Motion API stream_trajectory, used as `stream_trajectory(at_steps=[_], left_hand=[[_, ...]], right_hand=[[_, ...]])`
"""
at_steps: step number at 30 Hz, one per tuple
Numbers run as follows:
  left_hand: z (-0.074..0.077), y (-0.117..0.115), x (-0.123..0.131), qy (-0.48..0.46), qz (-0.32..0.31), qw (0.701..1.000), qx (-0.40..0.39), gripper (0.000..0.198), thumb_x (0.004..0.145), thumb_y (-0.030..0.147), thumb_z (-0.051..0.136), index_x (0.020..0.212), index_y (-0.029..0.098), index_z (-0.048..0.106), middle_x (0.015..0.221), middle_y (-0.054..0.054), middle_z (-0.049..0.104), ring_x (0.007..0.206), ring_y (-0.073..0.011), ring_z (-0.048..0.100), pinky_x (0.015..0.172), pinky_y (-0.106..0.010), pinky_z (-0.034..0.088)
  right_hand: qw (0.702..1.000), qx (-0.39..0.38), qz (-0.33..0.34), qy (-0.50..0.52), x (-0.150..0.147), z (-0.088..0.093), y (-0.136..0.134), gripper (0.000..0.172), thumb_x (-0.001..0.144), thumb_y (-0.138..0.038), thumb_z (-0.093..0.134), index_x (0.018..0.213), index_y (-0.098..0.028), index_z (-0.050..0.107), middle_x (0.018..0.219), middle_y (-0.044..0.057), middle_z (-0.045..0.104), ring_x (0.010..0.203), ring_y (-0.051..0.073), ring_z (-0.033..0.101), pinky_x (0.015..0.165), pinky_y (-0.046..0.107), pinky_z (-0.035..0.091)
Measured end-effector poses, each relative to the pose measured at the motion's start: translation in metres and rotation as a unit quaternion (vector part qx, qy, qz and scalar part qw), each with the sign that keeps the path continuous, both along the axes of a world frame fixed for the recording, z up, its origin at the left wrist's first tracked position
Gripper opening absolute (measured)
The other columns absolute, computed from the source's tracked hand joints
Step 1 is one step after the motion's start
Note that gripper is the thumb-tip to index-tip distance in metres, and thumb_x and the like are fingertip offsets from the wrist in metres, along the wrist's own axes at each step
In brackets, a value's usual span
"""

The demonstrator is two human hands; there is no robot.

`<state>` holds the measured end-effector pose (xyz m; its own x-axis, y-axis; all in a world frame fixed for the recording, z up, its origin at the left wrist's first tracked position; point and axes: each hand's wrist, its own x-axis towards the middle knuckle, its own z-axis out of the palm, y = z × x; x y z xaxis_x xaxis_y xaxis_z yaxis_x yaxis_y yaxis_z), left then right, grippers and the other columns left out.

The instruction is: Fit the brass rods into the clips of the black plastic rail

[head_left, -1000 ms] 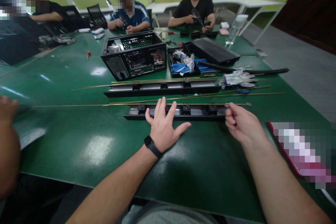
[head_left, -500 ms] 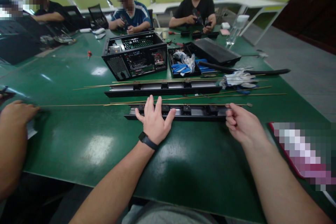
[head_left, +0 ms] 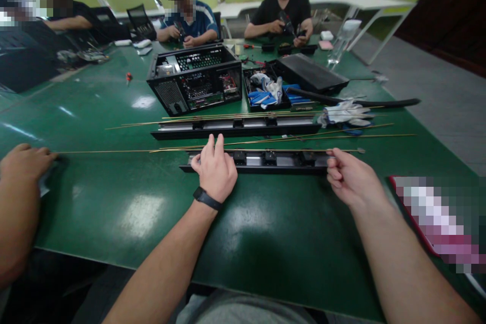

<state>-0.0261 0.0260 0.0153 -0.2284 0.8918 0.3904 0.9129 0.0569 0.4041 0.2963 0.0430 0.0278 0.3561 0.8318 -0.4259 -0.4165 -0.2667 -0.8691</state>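
Note:
A black channel rail (head_left: pixel 254 168) with a silver inside and several black blocks lies lengthwise before me. Over its left part is my left hand (head_left: pixel 215 168), two fingers stretched forward and the thumb tucked from view; I see nothing held in it. At the rail's right end my right hand (head_left: pixel 343 174) is closed, thumb and forefinger pinching a thin brass rod (head_left: pixel 284 151) along the rail's far edge. What its curled fingers touch underneath is hidden. Further back lies a second black rail (head_left: pixel 235 133), with several brass rods (head_left: pixel 212 117) along it.
From the left, a co-worker's hand (head_left: pixel 28 164) reaches to a rod's end. Behind the rails are an open computer case (head_left: pixel 197 81), a tray of gloves (head_left: pixel 266 92), a black panel (head_left: pixel 311 73), loose gloves (head_left: pixel 347 113) and a black tube (head_left: pixel 379 103). Several people sit around.
My left hand has shifted slightly left, and its spread fingers have drawn closer together with the thumb tucked in. My right hand, the rails and the rods look nearly the same.

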Motion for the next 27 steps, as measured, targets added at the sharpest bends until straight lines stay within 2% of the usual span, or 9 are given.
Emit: stream_trajectory(at_steps=[4,7,11,20,27], left_hand=[[0.005,0.003,-0.008,0.008,0.002,0.999,-0.038,0.081,0.102,0.007,0.054,0.181,0.018,0.065,0.193,-0.022,0.054,0.169,-0.0425,0.064,0.135,-0.071,0.05],[0.006,0.004,-0.014,0.0,0.0,0.999,-0.041,0.087,0.098,0.001,0.053,0.183,0.021,0.063,0.193,-0.021,0.054,0.167,-0.0444,0.066,0.134,-0.075,0.053],[0.007,0.005,-0.02,-0.015,-0.005,0.999,-0.028,0.093,0.095,-0.002,0.054,0.184,0.025,0.062,0.192,-0.018,0.057,0.168,-0.044,0.065,0.136,-0.076,0.054],[0.015,0.003,-0.017,-0.009,0.006,0.999,-0.045,0.089,0.097,-0.004,0.057,0.182,0.021,0.064,0.193,-0.017,0.056,0.171,-0.0408,0.063,0.141,-0.067,0.054],[0.011,0.004,-0.018,-0.012,0.005,1.0,-0.022,0.09,0.096,-0.004,0.057,0.182,0.023,0.064,0.189,-0.018,0.06,0.167,-0.0411,0.066,0.139,-0.067,0.056]], right_hand=[[1.0,-0.006,0.001,-0.003,-0.002,0.004,0.0,0.017,0.112,-0.027,0.083,0.101,-0.024,0.07,0.067,-0.007,0.06,0.04,0.006,0.041,0.031,0.016,0.027],[1.0,-0.01,-0.005,-0.001,-0.004,0.006,-0.001,0.016,0.115,-0.024,0.077,0.1,-0.022,0.07,0.067,-0.007,0.06,0.039,0.006,0.041,0.031,0.016,0.027],[1.0,-0.013,-0.017,0.001,-0.008,0.011,-0.003,0.021,0.12,-0.018,0.067,0.099,-0.021,0.071,0.067,-0.007,0.059,0.039,0.005,0.04,0.03,0.016,0.026],[0.999,-0.016,-0.033,0.0,-0.014,0.017,-0.003,0.029,0.122,-0.016,0.061,0.095,-0.019,0.07,0.064,-0.007,0.057,0.037,0.005,0.037,0.029,0.015,0.025],[0.999,-0.012,-0.035,-0.003,-0.016,0.02,-0.004,0.029,0.122,-0.015,0.061,0.095,-0.019,0.07,0.064,-0.008,0.057,0.037,0.005,0.037,0.029,0.016,0.024]])
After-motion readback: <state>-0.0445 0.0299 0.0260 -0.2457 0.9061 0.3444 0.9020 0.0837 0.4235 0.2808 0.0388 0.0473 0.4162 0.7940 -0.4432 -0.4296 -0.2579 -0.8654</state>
